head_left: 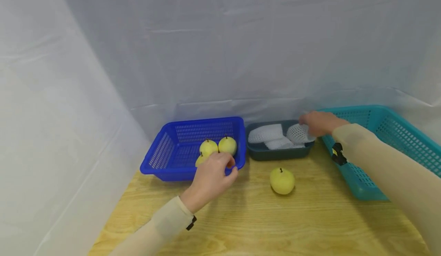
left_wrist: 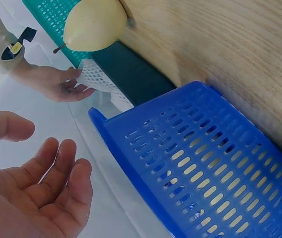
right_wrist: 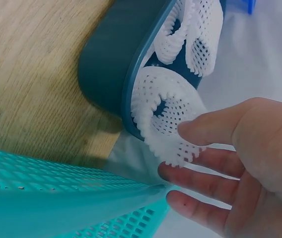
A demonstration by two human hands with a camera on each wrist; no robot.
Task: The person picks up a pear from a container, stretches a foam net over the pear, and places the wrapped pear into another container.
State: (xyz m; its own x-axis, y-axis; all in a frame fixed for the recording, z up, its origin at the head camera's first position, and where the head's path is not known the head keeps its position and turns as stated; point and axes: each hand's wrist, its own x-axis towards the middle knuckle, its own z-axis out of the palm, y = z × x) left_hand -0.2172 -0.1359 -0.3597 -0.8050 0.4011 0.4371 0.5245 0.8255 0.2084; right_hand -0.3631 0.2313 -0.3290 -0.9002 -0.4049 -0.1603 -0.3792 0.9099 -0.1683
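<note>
My right hand [head_left: 318, 123] pinches the edge of a white foam fruit net [right_wrist: 151, 89] between thumb and fingers, at the right end of a small dark green bin [head_left: 277, 154]. In the right wrist view the net's mouth gapes round. Other foam nets [head_left: 265, 133] lie in the bin. My left hand [head_left: 211, 175] hovers by the front right of the blue basket [head_left: 162, 168], fingers loosely curled and holding nothing. Several yellow-green pears [head_left: 227, 145] sit in that basket, partly hidden by the hand. One pear [head_left: 282, 181] stands alone on the table before the bin, stem up.
A teal basket [head_left: 365, 194] stands at the right, beneath my right forearm. The wooden table [head_left: 262, 225] stretches in front of the containers. White sheeting [head_left: 220, 57] hangs behind them and along the left side.
</note>
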